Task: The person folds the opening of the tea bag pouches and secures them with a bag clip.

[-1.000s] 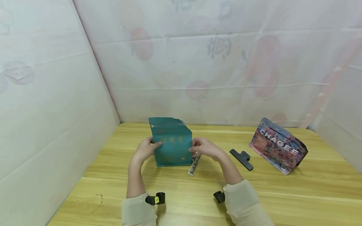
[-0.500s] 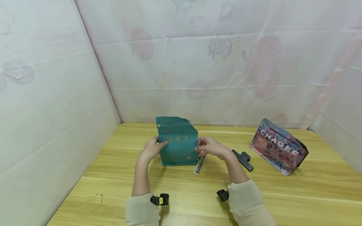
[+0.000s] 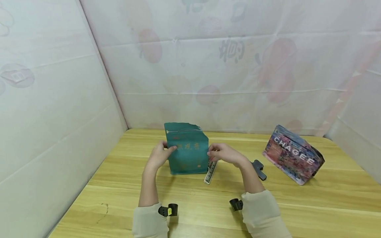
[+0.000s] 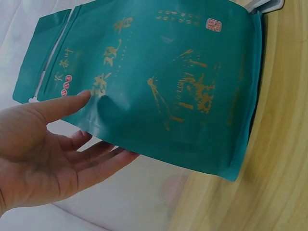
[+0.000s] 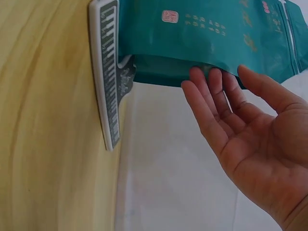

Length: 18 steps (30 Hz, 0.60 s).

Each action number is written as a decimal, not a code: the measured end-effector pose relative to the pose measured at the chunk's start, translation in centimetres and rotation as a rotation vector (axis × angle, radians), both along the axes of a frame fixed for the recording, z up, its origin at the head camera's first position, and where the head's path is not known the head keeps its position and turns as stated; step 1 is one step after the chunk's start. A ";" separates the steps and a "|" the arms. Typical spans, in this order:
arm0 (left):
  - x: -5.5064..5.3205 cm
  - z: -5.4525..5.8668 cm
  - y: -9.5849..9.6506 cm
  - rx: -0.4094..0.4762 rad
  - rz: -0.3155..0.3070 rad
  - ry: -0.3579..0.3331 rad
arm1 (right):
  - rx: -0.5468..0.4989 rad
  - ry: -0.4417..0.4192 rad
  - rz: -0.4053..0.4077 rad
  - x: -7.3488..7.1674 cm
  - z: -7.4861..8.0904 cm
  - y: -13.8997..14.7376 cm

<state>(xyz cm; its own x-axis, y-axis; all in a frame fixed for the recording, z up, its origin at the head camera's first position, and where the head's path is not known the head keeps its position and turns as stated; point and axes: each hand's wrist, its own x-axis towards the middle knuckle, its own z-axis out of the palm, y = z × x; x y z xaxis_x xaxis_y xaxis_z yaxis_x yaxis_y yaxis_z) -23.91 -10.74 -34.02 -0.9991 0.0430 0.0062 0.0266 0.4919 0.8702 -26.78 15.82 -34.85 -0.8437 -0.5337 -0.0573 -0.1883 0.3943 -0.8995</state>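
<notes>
Pouch (image 3: pixel 190 158): teal, gold print, red seals. Piano clip (image 5: pixel 109 72): grey and white, keyboard pattern. Second clip (image 3: pixel 258 168): dark grey. Bag (image 3: pixel 293 153): pink-blue mottling, white lettering.

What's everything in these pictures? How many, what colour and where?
Table: one, yellow wood, foreground.
Cloth walls: three, whitish, around the table.
Teal pouch: one, teal with gold writing, upright on the table.
Piano-key clip: one, white and dark grey, by the pouch's bottom right corner.
Dark clip: one, dark grey, further right, partly hidden.
CHAGEE bag: one, purple, pink and blue, farthest right.
Sleeves: two, beige, bottom of head view.
Wrist devices: two, black, at the sleeves.
Left hand: one, bare, holding the pouch's left side.
Right hand: one, bare, holding the pouch's right side.
</notes>
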 end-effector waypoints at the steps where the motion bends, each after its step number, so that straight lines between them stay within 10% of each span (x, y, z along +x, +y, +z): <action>1: 0.0 0.1 0.0 -0.006 0.010 0.003 | -0.002 0.002 -0.003 0.0 0.1 0.1; 18: 1.1 2.2 0.3 0.029 0.192 0.126 | -0.110 0.123 -0.264 0.3 1.3 -0.1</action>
<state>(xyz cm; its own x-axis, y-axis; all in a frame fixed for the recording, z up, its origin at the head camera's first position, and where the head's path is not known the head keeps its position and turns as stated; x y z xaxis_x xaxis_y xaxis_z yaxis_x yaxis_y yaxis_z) -22.78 -10.45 -31.80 -0.9801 -0.1501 0.1302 0.0445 0.4730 0.8800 -26.53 15.71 -33.52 -0.9510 -0.2928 0.0997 -0.2024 0.3452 -0.9164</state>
